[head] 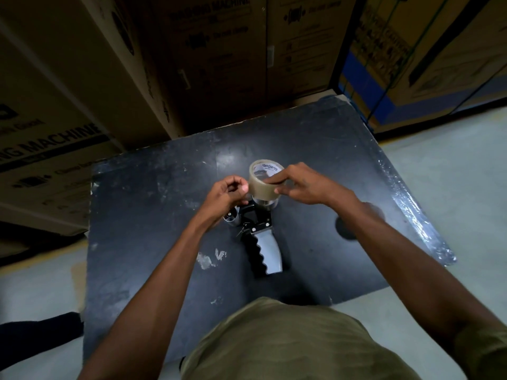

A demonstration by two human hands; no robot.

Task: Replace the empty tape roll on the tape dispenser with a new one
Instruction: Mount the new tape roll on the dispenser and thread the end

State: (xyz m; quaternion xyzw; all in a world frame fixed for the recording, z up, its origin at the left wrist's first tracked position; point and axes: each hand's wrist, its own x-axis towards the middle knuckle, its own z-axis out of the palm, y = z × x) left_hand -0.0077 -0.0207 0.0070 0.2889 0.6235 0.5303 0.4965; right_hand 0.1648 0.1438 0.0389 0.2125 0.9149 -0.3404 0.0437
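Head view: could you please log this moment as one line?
stage: mounting roll | roll: over dispenser | left hand: pinching roll edge | right hand: holding roll

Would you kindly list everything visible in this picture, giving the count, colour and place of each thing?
tape roll: one, clear brownish with a white printed core, held above the tape dispenser's head
tape dispenser: one, black and silver, lying on the table's middle, handle towards the person
table: one, black and scuffed, in front of the person
cardboard boxes: several, brown with dark print, stacked behind the table
floor: pale grey, around the table
shirt: one, olive, bottom of view
left hand: fingers pinching at the roll's left edge
right hand: fingers gripping the roll's right side and top
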